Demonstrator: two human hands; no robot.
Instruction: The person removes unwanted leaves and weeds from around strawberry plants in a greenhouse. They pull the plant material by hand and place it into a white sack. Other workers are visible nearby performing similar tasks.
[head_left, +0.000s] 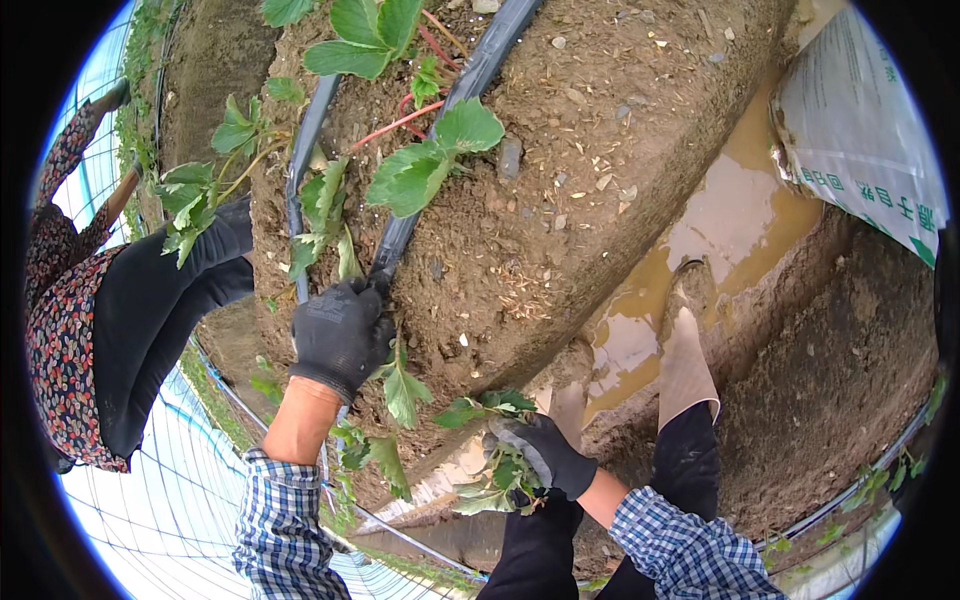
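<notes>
A black glove covers my left hand (342, 336), which is down on the soil bed (525, 247) at a black drip tape (480, 67), its fingers curled. What it grips, tape or plant stem, is hidden beneath it. Strawberry plants with green leaves (435, 157) stand between and beside this tape and a second drip tape (304, 150). My right hand (546, 452), also gloved, is at the bed's near edge, closed round a bunch of leafy strawberry plants (495, 480); leaves stick out on both sides of the fingers.
Muddy water (720, 210) fills the furrow where my boots (686, 360) stand. A white plastic bag (862, 127) with printing lies at the upper right, by another soil bed (832, 360). At the left a person in a floral top (67, 337) bends over near the neighbouring row.
</notes>
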